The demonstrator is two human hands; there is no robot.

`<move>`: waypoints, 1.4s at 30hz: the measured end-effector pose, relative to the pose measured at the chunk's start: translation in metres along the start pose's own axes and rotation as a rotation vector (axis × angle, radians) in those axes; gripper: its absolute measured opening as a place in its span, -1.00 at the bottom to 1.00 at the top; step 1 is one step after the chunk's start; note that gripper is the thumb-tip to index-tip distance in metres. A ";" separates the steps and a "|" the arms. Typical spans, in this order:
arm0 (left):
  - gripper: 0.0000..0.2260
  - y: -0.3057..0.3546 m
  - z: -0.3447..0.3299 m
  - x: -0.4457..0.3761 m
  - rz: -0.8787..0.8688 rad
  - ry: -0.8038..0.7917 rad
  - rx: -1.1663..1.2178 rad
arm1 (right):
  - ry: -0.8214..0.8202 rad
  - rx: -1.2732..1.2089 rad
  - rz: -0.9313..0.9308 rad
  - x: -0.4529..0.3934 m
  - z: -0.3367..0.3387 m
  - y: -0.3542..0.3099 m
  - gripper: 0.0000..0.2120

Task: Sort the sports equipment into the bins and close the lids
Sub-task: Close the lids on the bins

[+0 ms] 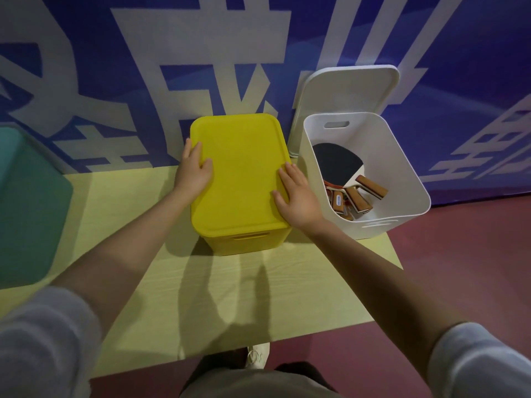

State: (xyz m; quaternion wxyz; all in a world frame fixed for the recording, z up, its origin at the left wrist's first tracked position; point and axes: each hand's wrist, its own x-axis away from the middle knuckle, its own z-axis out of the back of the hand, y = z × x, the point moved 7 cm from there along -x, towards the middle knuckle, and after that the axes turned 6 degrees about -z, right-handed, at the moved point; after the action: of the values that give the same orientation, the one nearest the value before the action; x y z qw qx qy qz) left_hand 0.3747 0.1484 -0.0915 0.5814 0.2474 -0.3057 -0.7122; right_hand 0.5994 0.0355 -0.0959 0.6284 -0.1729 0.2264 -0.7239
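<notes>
A yellow bin (244, 242) stands in the middle of the table with its yellow lid (240, 173) lying flat on top. My left hand (194, 168) presses the lid's left edge with straight fingers. My right hand (297, 193) lies flat on the lid's right edge. To the right stands an open white bin (402, 179) holding several table tennis paddles (344, 179) with wooden handles. Its white lid (347, 90) leans upright against the wall behind it.
A teal bin (28, 202) with its lid on sits at the table's left end. The pale yellow table (244, 297) stands against a blue and white wall banner. Red floor lies to the right, and my shoe (257, 354) shows below the table's near edge.
</notes>
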 end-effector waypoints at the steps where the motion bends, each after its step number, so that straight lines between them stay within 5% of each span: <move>1: -0.50 0.000 -0.001 0.015 -0.010 0.002 0.009 | 0.008 -0.005 -0.012 0.001 0.001 0.000 -0.42; 7: -0.48 -0.002 -0.012 0.088 -0.055 0.009 0.006 | 0.025 0.023 -0.067 0.006 0.000 -0.002 -0.41; 16: -0.49 -0.003 -0.005 0.081 -0.090 0.004 0.104 | 0.049 -0.077 -0.202 0.013 0.001 -0.003 -0.45; 20: -0.51 -0.002 -0.003 0.079 -0.100 -0.033 -0.099 | 0.024 -0.025 -0.186 0.013 0.001 -0.003 -0.44; 24: -0.67 0.032 -0.001 0.072 -0.296 -0.019 -0.225 | -0.059 0.208 -0.068 0.002 0.009 -0.006 -0.49; 27: -0.68 0.074 -0.009 0.056 -0.322 0.000 -0.054 | 0.001 0.166 -0.017 -0.018 0.043 0.002 -0.56; 31: -0.58 0.140 -0.024 0.013 -0.282 0.084 0.108 | 0.275 -0.113 -0.071 -0.057 0.128 0.043 -0.68; 35: -0.49 0.193 -0.049 -0.044 -0.229 0.123 0.120 | 0.427 -0.165 -0.131 -0.102 0.205 0.088 -0.55; 42: -0.41 0.207 -0.102 -0.115 -0.103 0.074 0.095 | 0.256 -0.182 -0.112 -0.175 0.228 0.148 -0.36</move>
State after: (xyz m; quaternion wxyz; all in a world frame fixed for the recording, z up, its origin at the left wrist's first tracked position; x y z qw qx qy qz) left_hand 0.6105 0.2171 -0.0128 0.5423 0.3162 -0.3045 -0.7163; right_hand 0.8705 0.1672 0.0206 0.5350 -0.1476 0.3592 -0.7503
